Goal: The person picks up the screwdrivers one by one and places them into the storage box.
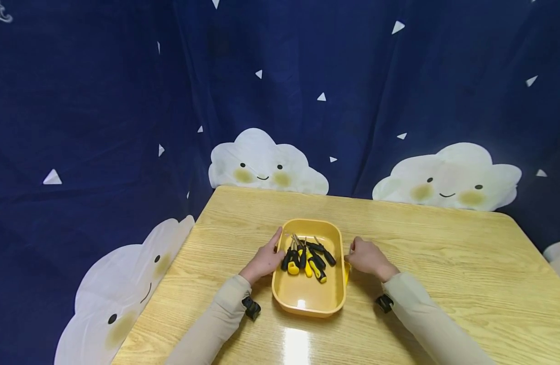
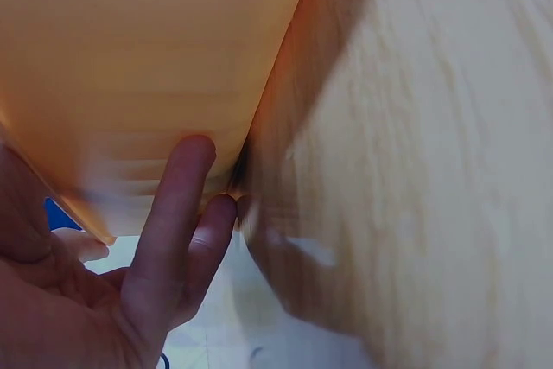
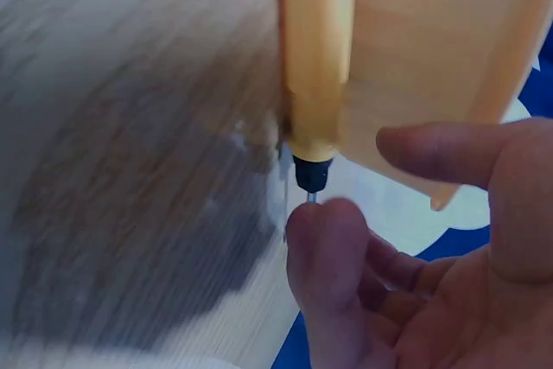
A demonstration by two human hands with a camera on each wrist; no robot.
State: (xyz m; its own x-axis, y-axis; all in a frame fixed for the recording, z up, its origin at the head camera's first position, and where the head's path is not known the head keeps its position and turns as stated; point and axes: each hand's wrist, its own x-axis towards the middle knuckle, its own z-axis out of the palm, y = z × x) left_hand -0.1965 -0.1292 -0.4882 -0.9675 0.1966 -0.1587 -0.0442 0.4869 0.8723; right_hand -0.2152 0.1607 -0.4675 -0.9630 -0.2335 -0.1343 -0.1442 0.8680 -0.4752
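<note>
A yellow plastic bin sits on the table with several black and yellow screwdrivers inside. My left hand holds the bin's left side, thumb over the rim and fingers along the outer wall. Beside the right wall, outside the bin, is a screwdriver with a yellow handle, black collar and thin metal shaft. My right hand is at that screwdriver's shaft end. In the right wrist view, a bent fingertip overlaps the shaft, while the thumb stands apart from it. Whether they touch is unclear.
The wooden table stretches out on both sides of the bin. Behind it and to the left hangs a dark blue curtain with white clouds and triangles. Black wrist straps show at both sleeves.
</note>
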